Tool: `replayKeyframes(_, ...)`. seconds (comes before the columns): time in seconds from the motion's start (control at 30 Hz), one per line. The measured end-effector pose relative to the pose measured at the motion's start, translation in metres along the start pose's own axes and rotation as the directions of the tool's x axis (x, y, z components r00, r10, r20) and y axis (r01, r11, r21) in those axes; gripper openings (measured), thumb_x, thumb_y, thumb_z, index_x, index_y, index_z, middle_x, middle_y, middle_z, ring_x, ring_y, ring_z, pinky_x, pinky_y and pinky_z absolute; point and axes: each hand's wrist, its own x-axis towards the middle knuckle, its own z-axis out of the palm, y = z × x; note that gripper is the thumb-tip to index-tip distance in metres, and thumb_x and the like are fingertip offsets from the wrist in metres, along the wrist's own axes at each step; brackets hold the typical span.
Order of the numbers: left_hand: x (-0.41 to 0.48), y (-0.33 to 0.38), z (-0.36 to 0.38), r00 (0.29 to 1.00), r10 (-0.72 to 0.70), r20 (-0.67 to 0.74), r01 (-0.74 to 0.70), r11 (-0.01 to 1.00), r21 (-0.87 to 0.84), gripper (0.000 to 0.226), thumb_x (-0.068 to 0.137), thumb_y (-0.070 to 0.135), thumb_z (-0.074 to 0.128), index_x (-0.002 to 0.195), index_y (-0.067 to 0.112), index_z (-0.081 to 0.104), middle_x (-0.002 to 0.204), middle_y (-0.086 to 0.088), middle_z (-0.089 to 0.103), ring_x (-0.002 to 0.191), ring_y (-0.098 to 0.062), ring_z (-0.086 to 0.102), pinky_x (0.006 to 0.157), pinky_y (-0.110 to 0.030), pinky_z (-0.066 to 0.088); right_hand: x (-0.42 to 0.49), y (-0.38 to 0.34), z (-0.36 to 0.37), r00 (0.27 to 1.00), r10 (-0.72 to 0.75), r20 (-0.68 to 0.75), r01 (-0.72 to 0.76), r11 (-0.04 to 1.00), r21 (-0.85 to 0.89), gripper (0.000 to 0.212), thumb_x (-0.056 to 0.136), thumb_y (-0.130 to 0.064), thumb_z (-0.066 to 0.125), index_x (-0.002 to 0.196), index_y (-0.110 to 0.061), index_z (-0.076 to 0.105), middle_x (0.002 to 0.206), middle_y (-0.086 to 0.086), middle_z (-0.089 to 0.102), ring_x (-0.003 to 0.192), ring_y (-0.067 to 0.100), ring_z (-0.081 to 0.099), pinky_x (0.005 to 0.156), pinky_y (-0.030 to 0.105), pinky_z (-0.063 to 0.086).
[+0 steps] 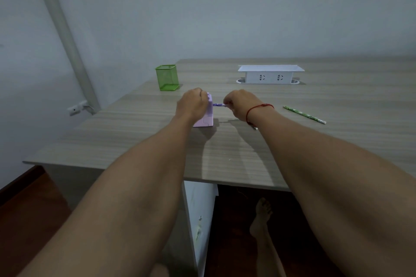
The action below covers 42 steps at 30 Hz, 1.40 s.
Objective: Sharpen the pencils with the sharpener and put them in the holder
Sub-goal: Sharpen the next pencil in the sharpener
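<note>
A pale purple box sharpener (206, 119) stands on the wooden desk (135, 132). My left hand (192, 102) is closed over its top and left side. My right hand (242, 103), with a red cord at the wrist, pinches a purple pencil (218, 105) whose tip points into the sharpener's right face. The pencil's far end pokes out below my right wrist. A green patterned pencil (304, 114) lies loose on the desk to the right. The green mesh holder (167, 77) stands behind and to the left of the sharpener, with nothing visible inside.
A white socket box (270, 74) rises from the desk at the back right. The wall lies just behind the desk, and a grey pipe (65, 36) runs down it at the left. The desk's front edge is near me, with my bare foot (261, 216) below it.
</note>
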Motion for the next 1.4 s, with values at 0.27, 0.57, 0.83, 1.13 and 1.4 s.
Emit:
replayKeyframes(0.27, -0.004, 0.002, 0.004, 0.995, 0.078, -0.067, -0.062, 0.976, 0.207, 0.026, 0.097, 0.013, 0.031, 0.084, 0.016, 0.053, 0.096, -0.01, 0.058, 0.1, -0.028, 0.054, 0.078, -0.036, 0.021, 0.002, -0.017, 0.005, 0.997, -0.069, -0.044, 0.068, 0.997, -0.025, 0.023, 0.098, -0.008, 0.045, 0.091, -0.011, 0.068, 0.103, 0.016, 0.067, 0.085, 0.03, 0.056, 0.069, 0.03, 0.032)
replayKeyframes(0.57, -0.005, -0.002, 0.004, 0.995, 0.024, -0.099, -0.008, 0.986, 0.166, 0.028, 0.098, 0.024, 0.028, 0.086, 0.015, 0.051, 0.096, -0.009, 0.06, 0.099, -0.028, 0.055, 0.084, -0.037, 0.029, 0.0, -0.004, 0.002, 0.999, 0.034, -0.007, -0.034, 0.999, 0.014, 0.025, 0.099, -0.019, 0.045, 0.111, -0.009, 0.065, 0.113, 0.014, 0.065, 0.102, 0.032, 0.061, 0.088, 0.04, 0.05)
replayKeyframes(0.83, -0.008, 0.003, 0.005, 0.988, 0.092, -0.128, -0.062, 0.972, 0.225, 0.022, 0.096, 0.013, 0.032, 0.083, 0.018, 0.049, 0.078, -0.001, 0.048, 0.099, -0.026, 0.054, 0.078, -0.035, 0.021, -0.005, -0.006, 0.007, 0.998, 0.03, -0.06, -0.034, 0.998, -0.061, 0.026, 0.099, -0.018, 0.044, 0.108, -0.015, 0.068, 0.11, 0.011, 0.067, 0.1, 0.032, 0.062, 0.079, 0.035, 0.046)
replayKeyframes(1.13, 0.001, -0.007, -0.026, 0.999, -0.001, -0.051, 0.006, 0.996, 0.088, 0.038, 0.099, 0.025, 0.026, 0.125, 0.014, 0.051, 0.128, -0.011, 0.058, 0.116, -0.028, 0.053, 0.098, -0.04, 0.033, -0.005, -0.017, 0.002, 0.998, 0.012, -0.06, -0.021, 0.989, -0.144, 0.033, 0.094, -0.007, 0.044, 0.122, -0.019, 0.058, 0.121, 0.005, 0.064, 0.111, 0.027, 0.059, 0.097, 0.038, 0.039)
replayKeyframes(1.4, -0.021, -0.049, -0.032, 0.973, -0.12, 0.195, 0.107, 0.991, 0.079, 0.03, 0.09, 0.01, 0.046, 0.117, 0.009, 0.057, 0.119, -0.017, 0.062, 0.104, -0.03, 0.058, 0.089, -0.033, 0.045, -0.005, -0.058, -0.005, 0.982, -0.181, 0.055, 0.181, 0.983, 0.008, 0.083, 0.085, -0.018, 0.061, 0.153, -0.02, 0.013, 0.155, 0.007, 0.026, 0.125, 0.034, 0.049, 0.102, 0.045, 0.044)
